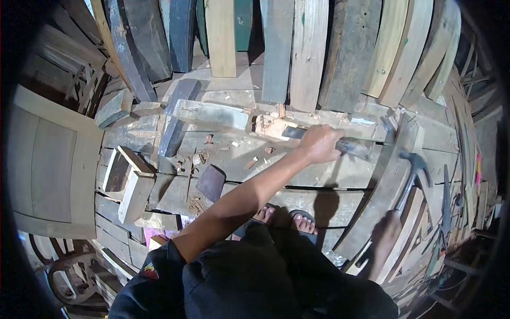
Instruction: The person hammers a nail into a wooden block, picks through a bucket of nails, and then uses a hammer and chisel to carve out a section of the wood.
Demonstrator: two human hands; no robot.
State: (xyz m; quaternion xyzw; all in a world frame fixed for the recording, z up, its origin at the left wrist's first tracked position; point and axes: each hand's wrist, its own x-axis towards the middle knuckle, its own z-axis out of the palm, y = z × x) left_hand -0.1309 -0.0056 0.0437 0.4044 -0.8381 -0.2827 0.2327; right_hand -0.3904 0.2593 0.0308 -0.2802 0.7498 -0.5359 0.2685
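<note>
My left hand [321, 142] is wrapped round a chisel, with the handle [357, 149] sticking out to the right and the dark flat blade [293, 132] pointing left. The blade's tip lies at a pale, freshly cut patch [270, 127] on a wooden piece [212, 115]; whether it touches is hard to tell. Off to the right, my right hand [387, 231] grips the handle of a claw hammer [416, 162], its head held up and apart from the chisel.
Wood chips [252, 162] and curled shavings [201, 157] litter the plank floor. Upright boards [308, 53] lean across the back. At left stand a panelled door [53, 165] and a small wooden frame [133, 186]. My feet [303, 222] are close below the work.
</note>
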